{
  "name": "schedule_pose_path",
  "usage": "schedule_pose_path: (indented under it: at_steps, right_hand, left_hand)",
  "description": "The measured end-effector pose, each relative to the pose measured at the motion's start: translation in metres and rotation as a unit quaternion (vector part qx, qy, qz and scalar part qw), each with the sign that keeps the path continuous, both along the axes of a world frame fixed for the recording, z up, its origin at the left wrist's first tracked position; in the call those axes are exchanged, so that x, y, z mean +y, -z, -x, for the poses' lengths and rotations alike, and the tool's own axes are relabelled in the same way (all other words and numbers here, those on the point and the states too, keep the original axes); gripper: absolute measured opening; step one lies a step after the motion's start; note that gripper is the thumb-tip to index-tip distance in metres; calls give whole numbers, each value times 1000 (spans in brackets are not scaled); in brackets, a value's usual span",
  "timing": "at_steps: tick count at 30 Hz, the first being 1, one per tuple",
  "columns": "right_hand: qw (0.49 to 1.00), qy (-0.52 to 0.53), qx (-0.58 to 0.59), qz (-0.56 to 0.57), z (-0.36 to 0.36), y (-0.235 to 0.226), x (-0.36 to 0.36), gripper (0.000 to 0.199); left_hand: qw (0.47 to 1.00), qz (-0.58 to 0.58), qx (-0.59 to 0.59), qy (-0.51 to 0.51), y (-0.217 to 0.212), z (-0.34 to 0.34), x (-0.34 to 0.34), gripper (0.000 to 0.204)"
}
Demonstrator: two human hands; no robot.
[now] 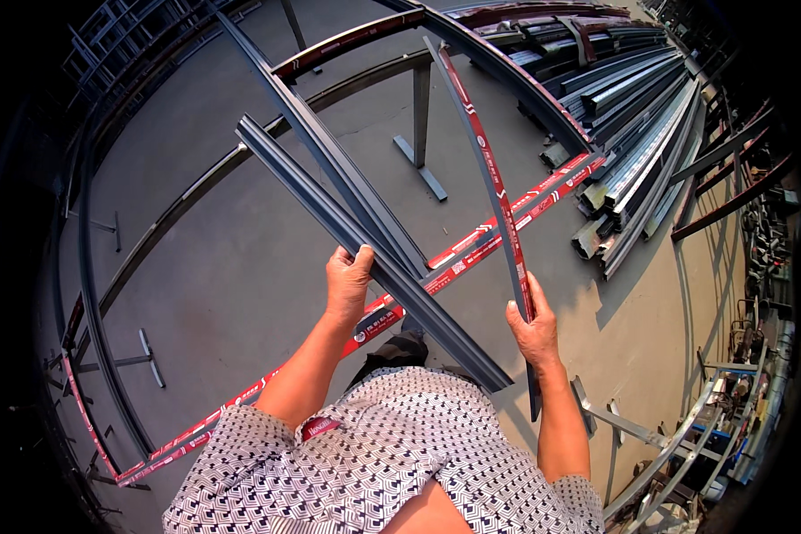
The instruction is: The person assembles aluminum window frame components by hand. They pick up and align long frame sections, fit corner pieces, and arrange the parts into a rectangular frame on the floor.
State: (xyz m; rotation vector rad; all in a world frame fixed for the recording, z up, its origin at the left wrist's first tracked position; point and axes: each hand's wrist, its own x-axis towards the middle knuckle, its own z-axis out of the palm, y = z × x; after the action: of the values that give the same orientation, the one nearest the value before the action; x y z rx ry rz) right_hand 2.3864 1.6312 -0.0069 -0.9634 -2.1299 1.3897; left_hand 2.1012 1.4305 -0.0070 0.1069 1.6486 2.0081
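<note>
My left hand (349, 283) is closed around a dark grey grooved metal profile (427, 322), which slants from the upper left down toward my waist. In my right hand (534, 327) is a thinner grey profile (492, 167) with a red printed film strip along it, its far end pointing up and away. Both lengths are held above a large frame of grey profiles. The frame's near bar (458, 267), covered in red and white film, runs diagonally below my hands. A grey crossbar (356, 191) of the frame meets that bar just beyond my left hand.
Stacked metal profiles (636, 133) lie on the concrete floor at the far right. A support stand (421, 133) with a flat foot is under the frame. Metal racks and parts (712, 427) crowd the right edge; more framework (133, 44) stands at the far left.
</note>
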Motion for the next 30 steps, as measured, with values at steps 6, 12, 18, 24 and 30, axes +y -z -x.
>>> schedule_pose_path:
  at_steps: [6,12,18,24,30]
  right_hand:
    - [996,-77,8,-37,76,2,57,72]
    - [983,-170,5,72,164,4,92,68]
    - [956,-253,1,145,260,34,90,63]
    - [938,-284,23,197,319,53,63,63]
    - [935,-282,10,217,345,48,42,63]
  left_hand:
    - [994,1,24,-107,-7,39,-3,18]
    - [968,-1,37,-248,-14,35,-32,16]
    - [902,-4,58,-427,-21,-15,-67,14]
    - [823,11,78,-563,-39,-76,-84,25]
    - [768,43,81,-634,-50,-122,-100,29]
